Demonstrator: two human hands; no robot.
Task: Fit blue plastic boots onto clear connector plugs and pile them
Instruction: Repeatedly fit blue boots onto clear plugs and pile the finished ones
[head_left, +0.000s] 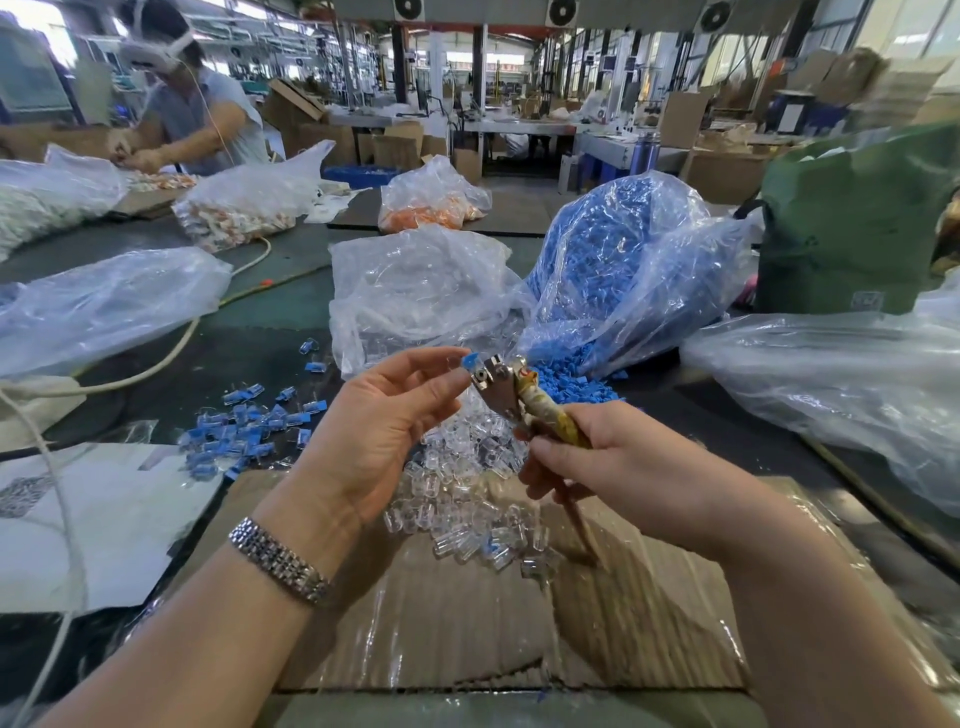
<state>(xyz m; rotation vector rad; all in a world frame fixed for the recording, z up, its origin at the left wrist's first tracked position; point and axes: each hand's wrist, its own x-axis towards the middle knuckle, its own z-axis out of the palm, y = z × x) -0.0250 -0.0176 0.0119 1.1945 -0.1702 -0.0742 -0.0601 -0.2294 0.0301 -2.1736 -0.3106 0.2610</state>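
Note:
My right hand grips the taped handles of a metal plier tool. At the tool's jaws sits a blue boot, and my left hand pinches it there between fingertips and thumb. Below my hands lies a heap of clear connector plugs on cardboard. Loose blue boots spill from a big plastic bag of blue boots. A pile of fitted blue-and-clear plugs lies to the left on the dark table.
A clear bag stands behind the plugs. More plastic bags lie at left and right. A green sack stands far right. White cables cross the left side. Another person works at the far left.

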